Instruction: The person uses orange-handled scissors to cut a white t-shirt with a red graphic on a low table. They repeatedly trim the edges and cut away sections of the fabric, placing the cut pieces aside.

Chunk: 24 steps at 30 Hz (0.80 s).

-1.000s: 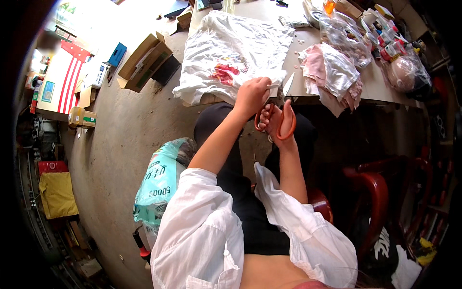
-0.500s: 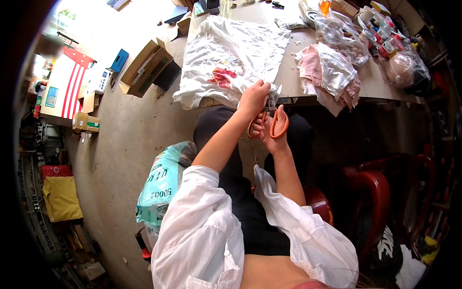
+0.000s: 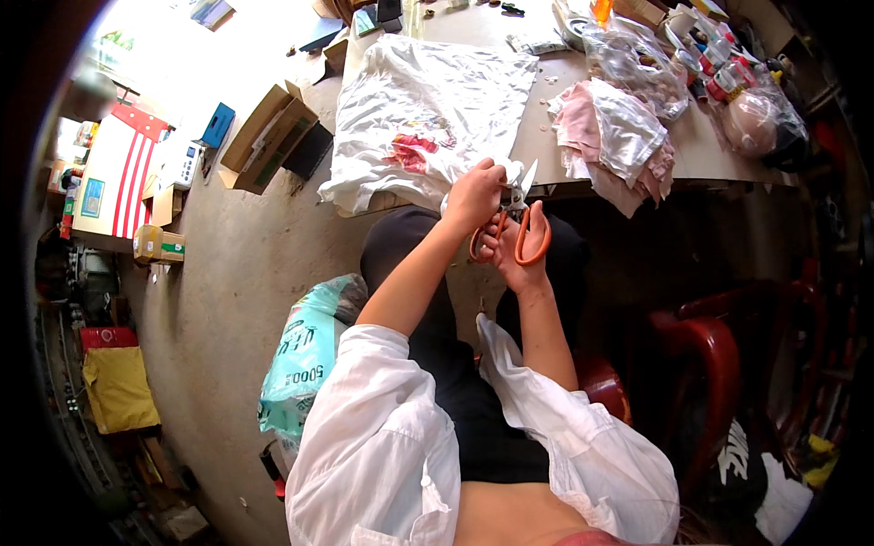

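A white cloth with a red print (image 3: 428,96), perhaps a shirt, lies rumpled over the table's near edge. My left hand (image 3: 475,195) is closed on its near right corner, fingers pinched together. Just to the right, my right hand (image 3: 515,255) holds a pair of scissors (image 3: 533,238) with orange-red loop handles. The scissor blades point away from me and stand apart, close to my left fingertips. Whether cloth lies between the blades is hidden by my left hand.
Folded pink and white cloths (image 3: 619,136) hang over the table edge at the right. Plastic bags and bottles crowd the far right corner. An open cardboard box (image 3: 269,136) stands left of the table. A turquoise bag (image 3: 305,350) rests beside my left leg; a red-brown wooden chair (image 3: 715,364) is at the right.
The scissor blades have spread wider, and the right handle loop has swung slightly outward. My left hand has shifted a little down and left at the cloth's edge. The whole view has shifted slightly.
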Each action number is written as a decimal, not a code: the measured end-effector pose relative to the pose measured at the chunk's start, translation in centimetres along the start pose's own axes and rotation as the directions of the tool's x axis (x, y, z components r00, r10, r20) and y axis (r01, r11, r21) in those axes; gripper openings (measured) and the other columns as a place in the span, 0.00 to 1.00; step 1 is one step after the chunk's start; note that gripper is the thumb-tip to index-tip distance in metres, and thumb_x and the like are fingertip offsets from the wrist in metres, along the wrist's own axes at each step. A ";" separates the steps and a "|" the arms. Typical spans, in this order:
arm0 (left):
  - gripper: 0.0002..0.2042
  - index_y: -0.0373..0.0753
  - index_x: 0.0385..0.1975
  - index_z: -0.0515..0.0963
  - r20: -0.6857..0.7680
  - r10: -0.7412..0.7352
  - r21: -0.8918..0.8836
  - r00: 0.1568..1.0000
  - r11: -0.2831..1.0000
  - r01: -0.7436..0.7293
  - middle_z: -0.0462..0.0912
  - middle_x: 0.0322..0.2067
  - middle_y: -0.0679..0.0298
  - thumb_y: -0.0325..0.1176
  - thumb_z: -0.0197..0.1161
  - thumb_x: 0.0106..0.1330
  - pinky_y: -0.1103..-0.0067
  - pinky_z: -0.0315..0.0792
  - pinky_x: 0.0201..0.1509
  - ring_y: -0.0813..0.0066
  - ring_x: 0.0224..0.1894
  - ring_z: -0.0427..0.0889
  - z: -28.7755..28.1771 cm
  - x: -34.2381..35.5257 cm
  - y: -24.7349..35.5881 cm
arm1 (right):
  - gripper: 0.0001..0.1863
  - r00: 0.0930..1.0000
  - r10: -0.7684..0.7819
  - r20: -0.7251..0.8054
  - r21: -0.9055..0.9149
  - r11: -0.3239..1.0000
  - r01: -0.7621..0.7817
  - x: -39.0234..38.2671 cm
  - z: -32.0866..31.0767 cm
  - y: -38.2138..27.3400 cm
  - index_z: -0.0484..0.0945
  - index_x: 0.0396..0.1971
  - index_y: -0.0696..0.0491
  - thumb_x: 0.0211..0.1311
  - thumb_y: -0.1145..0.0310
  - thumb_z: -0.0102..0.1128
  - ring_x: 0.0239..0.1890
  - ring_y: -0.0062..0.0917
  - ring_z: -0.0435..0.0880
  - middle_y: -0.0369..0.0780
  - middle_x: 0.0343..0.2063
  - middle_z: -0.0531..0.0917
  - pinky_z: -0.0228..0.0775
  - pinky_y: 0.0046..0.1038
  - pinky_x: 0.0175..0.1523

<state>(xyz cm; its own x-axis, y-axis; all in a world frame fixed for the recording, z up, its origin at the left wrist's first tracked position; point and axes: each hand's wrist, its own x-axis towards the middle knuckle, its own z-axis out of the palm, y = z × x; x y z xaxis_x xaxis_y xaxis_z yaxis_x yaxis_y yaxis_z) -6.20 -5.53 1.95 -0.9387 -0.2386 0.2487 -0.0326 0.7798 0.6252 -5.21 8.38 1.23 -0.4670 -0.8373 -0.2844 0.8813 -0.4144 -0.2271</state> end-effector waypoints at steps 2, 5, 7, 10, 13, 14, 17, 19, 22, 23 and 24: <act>0.02 0.36 0.26 0.74 -0.060 -0.028 0.023 0.998 0.999 0.029 0.74 0.29 0.55 0.26 0.57 0.54 0.66 0.70 0.36 0.51 0.33 0.76 0.1 0.2 -0.1 | 0.38 1.000 0.013 0.025 -0.063 0.998 -0.011 0.0 -0.2 0.3 0.68 0.32 0.52 0.54 0.26 0.38 0.24 0.22 0.68 0.33 0.25 0.69 0.62 0.23 0.30; 0.02 0.36 0.26 0.74 -0.166 -0.022 0.054 0.986 0.998 0.031 0.74 0.29 0.54 0.26 0.57 0.53 0.64 0.70 0.35 0.50 0.32 0.76 0.1 0.5 -0.7 | 0.37 0.998 0.047 0.051 -0.113 0.993 -0.041 -0.3 0.2 1.1 0.68 0.32 0.52 0.54 0.26 0.38 0.24 0.22 0.68 0.33 0.25 0.69 0.62 0.23 0.30; 0.02 0.36 0.26 0.74 -0.178 -0.024 0.046 0.984 0.998 0.032 0.74 0.29 0.54 0.26 0.57 0.53 0.64 0.70 0.35 0.50 0.32 0.76 -0.1 0.6 -0.6 | 0.38 0.999 0.039 0.037 -0.136 0.990 -0.034 -0.3 0.3 1.2 0.68 0.32 0.52 0.55 0.27 0.38 0.24 0.22 0.69 0.33 0.25 0.70 0.63 0.23 0.30; 0.02 0.36 0.25 0.75 -0.065 -0.025 -0.031 0.998 0.999 0.023 0.74 0.28 0.55 0.25 0.58 0.52 0.67 0.70 0.35 0.52 0.33 0.76 -0.5 -0.1 0.4 | 0.39 0.997 -0.016 -0.074 -0.123 0.992 0.007 0.2 -0.2 0.6 0.69 0.34 0.53 0.53 0.25 0.36 0.24 0.21 0.69 0.34 0.26 0.71 0.63 0.22 0.29; 0.03 0.34 0.24 0.74 0.078 0.112 -0.231 0.991 0.969 -0.091 0.74 0.26 0.56 0.23 0.59 0.50 0.69 0.70 0.34 0.54 0.31 0.76 -0.4 -1.4 0.5 | 0.41 0.996 -0.065 -0.064 -0.082 0.995 0.059 0.5 -0.3 -0.4 0.69 0.36 0.53 0.52 0.24 0.35 0.25 0.21 0.69 0.34 0.26 0.71 0.62 0.21 0.29; 0.03 0.34 0.24 0.74 0.072 0.094 -0.248 0.993 0.966 -0.074 0.74 0.25 0.56 0.23 0.59 0.49 0.70 0.70 0.34 0.54 0.31 0.76 -0.4 -1.7 0.6 | 0.41 0.988 -0.084 -0.126 -0.148 0.987 0.065 0.5 -0.4 -0.2 0.68 0.34 0.52 0.52 0.23 0.33 0.23 0.20 0.68 0.34 0.23 0.70 0.61 0.20 0.27; 0.03 0.33 0.23 0.73 0.090 0.099 -0.263 0.991 0.962 -0.072 0.74 0.25 0.55 0.22 0.59 0.48 0.71 0.70 0.35 0.55 0.31 0.76 -0.9 -1.3 0.7 | 0.39 0.987 -0.128 -0.102 -0.289 0.953 0.094 0.8 -0.3 0.0 0.67 0.26 0.49 0.52 0.23 0.31 0.18 0.21 0.66 0.32 0.17 0.67 0.60 0.22 0.25; 0.04 0.33 0.23 0.73 0.106 0.092 -0.274 0.990 0.960 -0.060 0.74 0.25 0.56 0.22 0.59 0.48 0.72 0.70 0.35 0.56 0.32 0.75 -1.4 -1.1 0.6 | 0.39 0.982 -0.140 -0.126 -0.295 0.950 0.098 0.8 0.0 -0.1 0.64 0.22 0.48 0.52 0.22 0.29 0.16 0.21 0.64 0.32 0.15 0.64 0.59 0.21 0.23; 0.04 0.33 0.24 0.72 0.105 0.072 -0.321 0.992 0.947 -0.034 0.73 0.24 0.56 0.21 0.58 0.48 0.73 0.69 0.35 0.57 0.32 0.75 -2.4 -1.7 1.3 | 0.37 0.970 -0.154 -0.190 -0.247 0.963 0.104 1.1 0.2 -0.5 0.62 0.19 0.47 0.52 0.23 0.31 0.12 0.18 0.62 0.30 0.13 0.63 0.55 0.19 0.18; 0.04 0.32 0.24 0.72 0.091 0.075 -0.339 0.993 0.940 -0.040 0.73 0.24 0.56 0.20 0.58 0.47 0.73 0.69 0.35 0.58 0.31 0.75 -2.7 -1.9 1.6 | 0.37 0.965 -0.169 -0.201 -0.256 0.960 0.115 1.2 0.1 -0.7 0.62 0.18 0.47 0.53 0.23 0.32 0.11 0.17 0.60 0.30 0.12 0.62 0.53 0.19 0.16; 0.04 0.33 0.24 0.73 0.087 0.125 -0.342 0.988 0.936 -0.088 0.73 0.24 0.57 0.21 0.59 0.49 0.74 0.69 0.34 0.59 0.30 0.75 -3.0 -1.9 1.5 | 0.36 0.959 -0.185 -0.212 -0.264 0.956 0.126 1.4 -0.3 -1.0 0.61 0.17 0.47 0.53 0.24 0.32 0.10 0.17 0.59 0.29 0.11 0.61 0.51 0.19 0.15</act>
<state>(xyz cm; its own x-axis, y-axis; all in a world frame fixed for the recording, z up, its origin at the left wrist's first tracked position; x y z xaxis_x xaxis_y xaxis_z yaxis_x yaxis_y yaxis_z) -3.47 -5.68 4.64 -0.9619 -0.0881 0.2590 0.1691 0.5528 0.8160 -6.72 7.74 0.76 -0.6268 -0.6508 -0.4284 0.7647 -0.4080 -0.4988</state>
